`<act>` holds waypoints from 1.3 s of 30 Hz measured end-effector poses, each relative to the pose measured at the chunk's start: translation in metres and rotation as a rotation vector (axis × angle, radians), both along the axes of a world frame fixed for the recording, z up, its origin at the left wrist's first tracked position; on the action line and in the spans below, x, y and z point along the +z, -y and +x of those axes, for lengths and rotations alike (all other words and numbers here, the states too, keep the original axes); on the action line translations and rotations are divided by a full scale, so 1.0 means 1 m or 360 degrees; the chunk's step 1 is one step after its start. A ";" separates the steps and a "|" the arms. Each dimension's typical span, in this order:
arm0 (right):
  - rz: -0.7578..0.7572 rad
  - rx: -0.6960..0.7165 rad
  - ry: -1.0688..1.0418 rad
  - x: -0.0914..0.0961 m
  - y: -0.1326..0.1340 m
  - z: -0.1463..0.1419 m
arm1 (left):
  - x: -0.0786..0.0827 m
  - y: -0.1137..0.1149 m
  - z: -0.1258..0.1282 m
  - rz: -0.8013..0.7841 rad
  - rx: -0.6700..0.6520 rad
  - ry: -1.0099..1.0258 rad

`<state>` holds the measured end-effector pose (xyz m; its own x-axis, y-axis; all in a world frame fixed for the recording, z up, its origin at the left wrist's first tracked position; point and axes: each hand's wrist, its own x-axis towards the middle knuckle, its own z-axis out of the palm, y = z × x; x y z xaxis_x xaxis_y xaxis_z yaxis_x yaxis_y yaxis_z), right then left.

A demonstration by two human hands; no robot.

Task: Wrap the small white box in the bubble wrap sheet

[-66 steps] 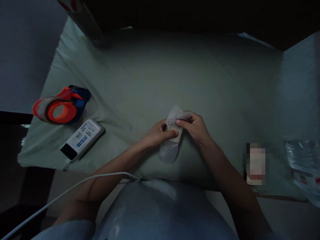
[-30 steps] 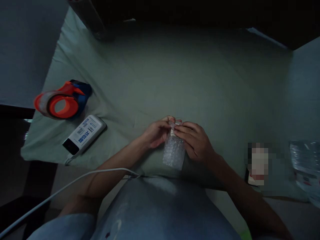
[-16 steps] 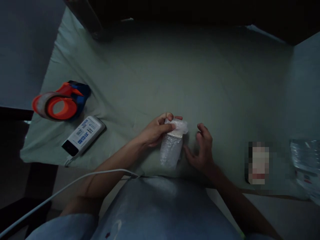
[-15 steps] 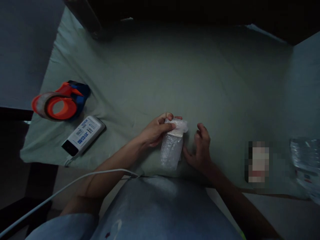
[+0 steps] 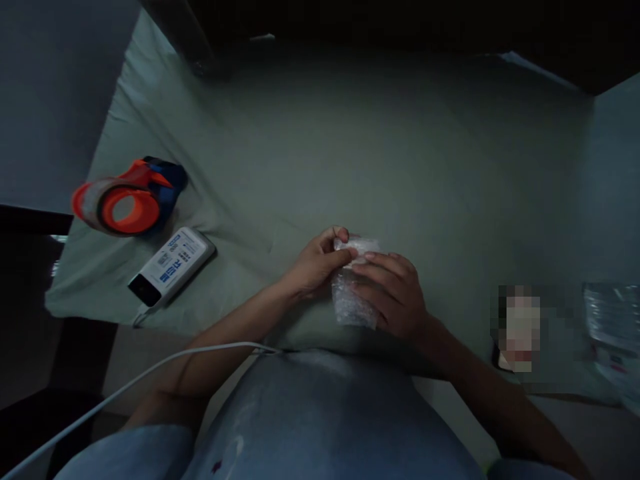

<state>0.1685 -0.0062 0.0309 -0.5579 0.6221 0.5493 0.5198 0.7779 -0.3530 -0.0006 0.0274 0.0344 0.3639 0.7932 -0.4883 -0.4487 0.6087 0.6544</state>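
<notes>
A piece of clear bubble wrap [image 5: 351, 308] is folded around something small and pale, mostly hidden under the fingers. My left hand [image 5: 320, 263] pinches its upper left edge, thumb on top and fingers behind. Over its right side lies my right hand [image 5: 400, 293], fingers bent across the wrap and touching it close to the left thumb. The lower part of the wrap hangs down toward my body, just above the green cloth [image 5: 380, 153].
To the left lie an orange and blue tape dispenser [image 5: 146, 212] and a white power bank [image 5: 176, 259] with a cable [image 5: 210, 347] running from its side of the cloth to my lap. A blurred-out object [image 5: 521, 327] and clear plastic packaging [image 5: 613, 317] are at the right.
My right hand has moved left from beside the bubble wrap onto it. My left hand keeps its pinch. The whole view has shifted slightly.
</notes>
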 end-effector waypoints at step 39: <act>-0.1977 -0.0434 -0.0776 -0.017 -0.047 -0.017 | -0.025 0.016 -0.004 0.0349 0.0117 -0.0591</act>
<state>0.1511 0.0410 0.0136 -0.2507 0.9047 -0.3444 0.2268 -0.2910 -0.9295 -0.0041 0.0117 0.0097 0.1342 0.9098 -0.3927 -0.1956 0.4128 0.8896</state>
